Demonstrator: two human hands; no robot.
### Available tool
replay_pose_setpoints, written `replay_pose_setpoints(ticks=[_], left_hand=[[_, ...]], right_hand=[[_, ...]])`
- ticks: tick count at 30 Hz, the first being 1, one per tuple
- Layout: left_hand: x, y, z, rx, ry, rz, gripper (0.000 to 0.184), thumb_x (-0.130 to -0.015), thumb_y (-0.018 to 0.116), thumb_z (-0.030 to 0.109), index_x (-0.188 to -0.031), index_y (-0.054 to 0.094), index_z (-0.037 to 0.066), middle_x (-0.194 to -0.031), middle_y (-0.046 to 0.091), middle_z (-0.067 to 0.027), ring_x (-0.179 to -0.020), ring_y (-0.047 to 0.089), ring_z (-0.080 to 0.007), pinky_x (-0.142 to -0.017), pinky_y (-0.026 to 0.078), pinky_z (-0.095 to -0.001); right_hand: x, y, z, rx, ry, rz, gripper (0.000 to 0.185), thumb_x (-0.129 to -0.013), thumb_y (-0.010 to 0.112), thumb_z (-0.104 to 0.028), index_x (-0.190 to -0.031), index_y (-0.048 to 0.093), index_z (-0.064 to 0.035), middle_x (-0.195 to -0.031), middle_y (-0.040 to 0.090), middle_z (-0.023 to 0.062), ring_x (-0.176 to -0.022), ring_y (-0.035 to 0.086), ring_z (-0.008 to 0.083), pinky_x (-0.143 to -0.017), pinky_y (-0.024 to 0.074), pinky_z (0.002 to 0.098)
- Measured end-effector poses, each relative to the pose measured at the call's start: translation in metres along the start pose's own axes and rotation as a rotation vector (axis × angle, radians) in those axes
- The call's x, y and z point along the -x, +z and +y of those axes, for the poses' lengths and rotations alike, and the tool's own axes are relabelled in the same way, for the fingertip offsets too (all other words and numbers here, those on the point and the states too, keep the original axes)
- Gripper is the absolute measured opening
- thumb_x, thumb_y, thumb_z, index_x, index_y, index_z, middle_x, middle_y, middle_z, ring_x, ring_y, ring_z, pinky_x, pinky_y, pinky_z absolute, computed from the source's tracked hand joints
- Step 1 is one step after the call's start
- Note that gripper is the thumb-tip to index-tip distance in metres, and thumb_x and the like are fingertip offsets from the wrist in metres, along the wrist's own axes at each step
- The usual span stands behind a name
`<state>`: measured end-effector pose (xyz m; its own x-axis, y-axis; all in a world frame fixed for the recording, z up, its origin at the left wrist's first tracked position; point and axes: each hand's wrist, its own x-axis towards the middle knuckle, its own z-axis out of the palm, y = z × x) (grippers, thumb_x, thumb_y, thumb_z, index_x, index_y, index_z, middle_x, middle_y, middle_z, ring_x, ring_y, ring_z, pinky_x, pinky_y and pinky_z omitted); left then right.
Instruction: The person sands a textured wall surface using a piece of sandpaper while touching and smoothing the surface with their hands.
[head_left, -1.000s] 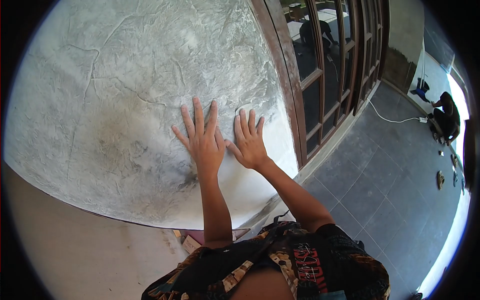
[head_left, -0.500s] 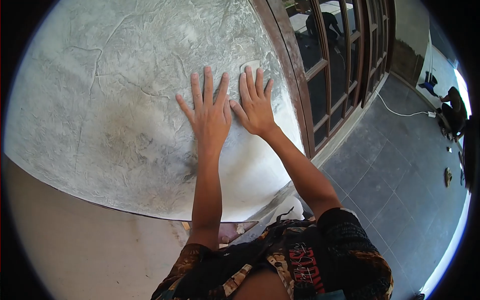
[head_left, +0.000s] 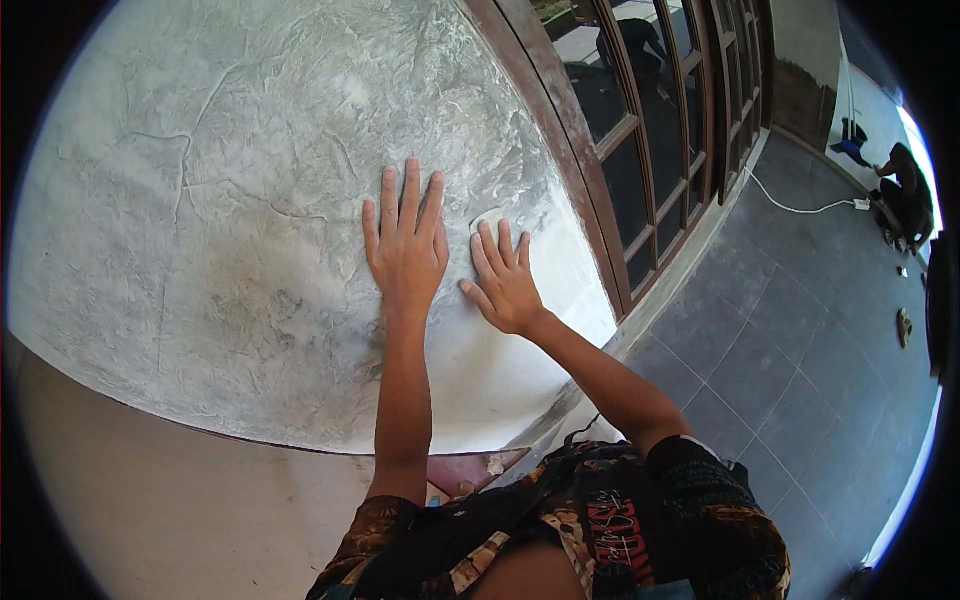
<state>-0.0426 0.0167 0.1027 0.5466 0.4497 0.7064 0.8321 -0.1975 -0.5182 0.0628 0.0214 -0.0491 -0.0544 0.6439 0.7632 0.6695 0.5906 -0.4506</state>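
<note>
A wall of mottled grey-white plaster (head_left: 270,220) with cracks and trowel marks fills the left and middle. My left hand (head_left: 407,260) lies flat on it, fingers stretched out, holding nothing. Lower and to its right, my right hand (head_left: 508,290) presses a thin pale sheet (head_left: 487,218), which looks like sandpaper, against the plaster. Only the sheet's upper edge shows above the fingertips; my palm and fingers hide the rest. Smoother, whiter plaster surrounds my right hand.
A brown wooden window frame (head_left: 585,170) with glass panes borders the wall on the right. Grey floor tiles (head_left: 770,330) extend beyond it, with a white cable (head_left: 800,208). A person (head_left: 905,195) crouches at far right, near a sandal (head_left: 904,328).
Both hands have slid down the wall, the right one further, and the pale sheet has travelled down with it. My left fingers are closer together. The camera view has shifted slightly.
</note>
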Motion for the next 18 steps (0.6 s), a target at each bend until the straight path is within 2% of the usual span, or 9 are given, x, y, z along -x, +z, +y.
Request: replay_pose_setpoints(ticks=[2,4,5,7,9,14,16,18], left_hand=[[-0.001,0.0,0.002,-0.003,0.007,0.0,0.045,-0.096,0.056,0.025,-0.141,0.058,0.028,-0.157,0.042,0.0004,-0.145,0.039,-0.0267,-0.114,0.031,-0.0491],[-0.002,-0.002,0.002,0.015,-0.001,0.025,0.043,-0.096,0.057,0.023,-0.139,0.06,0.026,-0.156,0.045,-0.0004,-0.144,0.041,-0.026,-0.114,0.032,-0.0477],[0.0,-0.001,0.002,0.014,0.003,0.022,0.043,-0.096,0.057,0.023,-0.139,0.06,0.026,-0.156,0.045,-0.0004,-0.144,0.041,-0.026,-0.114,0.032,-0.0477],[0.0,0.003,0.002,0.03,-0.006,0.06,0.041,-0.095,0.057,0.022,-0.136,0.063,0.024,-0.153,0.048,-0.0002,-0.143,0.042,-0.0254,-0.115,0.032,-0.0468],[0.0,0.006,0.002,0.032,-0.01,0.071,0.041,-0.095,0.057,0.021,-0.135,0.064,0.024,-0.152,0.049,0.0,-0.143,0.042,-0.0253,-0.115,0.031,-0.047],[0.002,0.001,0.003,0.035,-0.023,0.062,0.043,-0.093,0.057,0.019,-0.135,0.064,0.025,-0.152,0.05,0.0047,-0.143,0.043,-0.0216,-0.116,0.029,-0.0436],[0.002,0.003,0.001,0.008,-0.005,0.047,0.044,-0.091,0.058,0.016,-0.134,0.065,0.024,-0.15,0.052,0.0028,-0.143,0.042,-0.0247,-0.116,0.03,-0.0489],[0.003,0.006,0.0,0.024,-0.009,0.064,0.044,-0.091,0.057,0.015,-0.133,0.066,0.023,-0.15,0.052,0.003,-0.143,0.042,-0.0248,-0.116,0.03,-0.049]], right_hand=[[-0.018,-0.008,0.005,0.024,0.002,-0.009,0.074,-0.101,0.042,-0.047,-0.151,0.029,0.0065,-0.164,0.017,0.0215,-0.151,0.007,0.0484,-0.113,0.007,0.0719],[-0.07,-0.039,0.006,-0.015,-0.015,0.179,0.075,-0.101,0.042,-0.048,-0.151,0.03,0.0072,-0.164,0.017,0.0217,-0.151,0.006,0.0491,-0.112,0.0084,0.0727],[-0.067,-0.036,0.004,-0.018,-0.011,0.181,0.075,-0.101,0.042,-0.048,-0.151,0.03,0.0072,-0.164,0.017,0.0217,-0.151,0.006,0.0491,-0.112,0.0084,0.0727],[-0.054,-0.028,0.003,-0.042,-0.034,0.143,0.076,-0.101,0.041,-0.048,-0.151,0.03,0.0077,-0.164,0.017,0.0218,-0.151,0.006,0.0492,-0.112,0.0083,0.073],[0.006,0.007,-0.001,-0.015,0.005,-0.025,0.076,-0.101,0.042,-0.049,-0.151,0.03,0.0069,-0.164,0.018,0.0215,-0.151,0.006,0.0467,-0.113,0.0061,0.0725],[-0.081,-0.049,0.002,0.009,-0.057,0.185,0.071,-0.102,0.041,-0.046,-0.151,0.032,0.0054,-0.164,0.019,0.021,-0.151,0.007,0.0464,-0.114,0.0063,0.0703],[-0.058,-0.034,0.003,-0.009,-0.044,0.139,0.072,-0.102,0.041,-0.046,-0.151,0.032,0.0057,-0.164,0.019,0.0211,-0.151,0.007,0.0467,-0.114,0.0064,0.0707],[-0.008,-0.005,0.004,-0.036,0.001,0.017,0.073,-0.102,0.041,-0.047,-0.15,0.032,0.0065,-0.164,0.018,0.0215,-0.151,0.007,0.0479,-0.113,0.0074,0.0723]])
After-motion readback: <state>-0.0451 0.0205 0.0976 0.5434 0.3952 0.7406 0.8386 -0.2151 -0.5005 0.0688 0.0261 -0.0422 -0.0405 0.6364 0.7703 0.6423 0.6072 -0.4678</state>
